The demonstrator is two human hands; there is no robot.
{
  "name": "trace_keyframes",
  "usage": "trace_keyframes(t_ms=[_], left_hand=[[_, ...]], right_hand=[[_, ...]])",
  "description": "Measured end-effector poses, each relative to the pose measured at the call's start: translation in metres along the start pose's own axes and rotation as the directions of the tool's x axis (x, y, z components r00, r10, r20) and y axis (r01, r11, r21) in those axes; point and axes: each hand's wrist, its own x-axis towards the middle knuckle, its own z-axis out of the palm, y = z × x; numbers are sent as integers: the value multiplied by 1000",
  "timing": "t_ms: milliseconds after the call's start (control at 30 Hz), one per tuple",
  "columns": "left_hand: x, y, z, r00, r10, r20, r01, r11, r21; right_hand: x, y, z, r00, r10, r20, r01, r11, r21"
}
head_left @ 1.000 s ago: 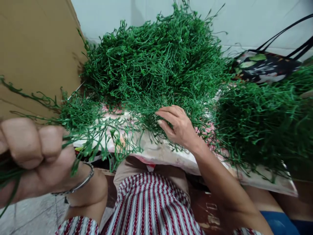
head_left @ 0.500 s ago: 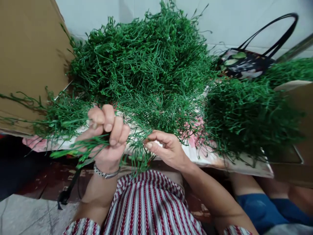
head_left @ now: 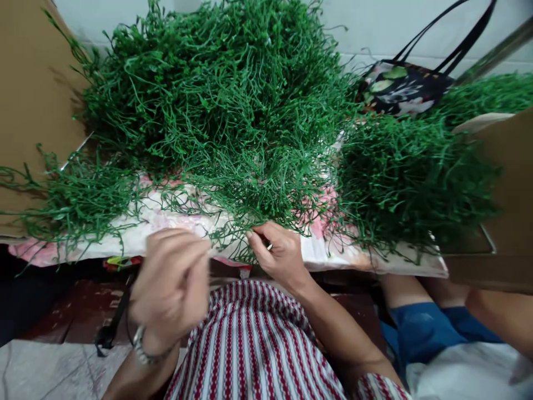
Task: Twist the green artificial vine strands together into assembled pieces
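Observation:
My left hand [head_left: 172, 283], blurred by motion and with its back toward me, is raised over the near edge of the table. Its fingers are smeared, and I cannot make out anything in them. My right hand [head_left: 281, 255] is closed in a pinch at the front of the thin green stems [head_left: 266, 189], and a pale stem end [head_left: 270, 245] shows between thumb and palm. Behind both hands rises a large tangled heap of green stems [head_left: 216, 89] tipped with small buds. A smaller pile of stems [head_left: 83, 194] lies to the left.
A floral cloth [head_left: 141, 222] covers the table. Another heap of stems [head_left: 412, 178] stands on the right beside a cardboard box [head_left: 512, 205]. More cardboard [head_left: 29, 100] rises at left. A black flowered bag [head_left: 403, 89] sits behind. Another person's legs [head_left: 428, 328] are at lower right.
My left hand has turned over and moved down; the bunch of stems seen in it before no longer shows. My right hand stays near the same stems. The view has shifted slightly.

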Motion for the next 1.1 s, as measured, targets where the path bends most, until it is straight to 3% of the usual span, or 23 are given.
trace_keyframes(t_ms=[33, 67, 133, 233, 500, 700, 867, 1100], left_hand=[[-2, 3, 9, 992, 99, 81, -108, 987, 122], [-3, 4, 18, 979, 116, 169, -151, 967, 206], [-2, 2, 34, 969, 68, 236, -135, 950, 282], [1, -6, 44, 968, -29, 251, -28, 975, 219], [-1, -12, 36, 966, 1, 258, -52, 980, 190], [1, -12, 26, 956, -86, 279, 53, 991, 125], [1, -6, 26, 919, -201, 339, 222, 975, -23], [6, -4, 20, 891, -111, 439, 110, 994, 28]], right_hand=[[-2, -1, 3, 1000, -12, 8, 12, 1000, -2], [-3, -2, 6, 1000, -22, 13, 23, 1000, -1], [-7, -3, 9, 999, -37, 23, 37, 999, 10], [-11, -4, 9, 996, -72, 55, 69, 996, 55], [-13, 0, -4, 947, -173, 272, 143, 982, 127], [-6, 3, -27, 974, -218, 59, 209, 969, 133], [5, 7, -15, 943, -319, 96, 307, 944, 120], [6, 6, -3, 933, -338, 124, 311, 931, 193]])
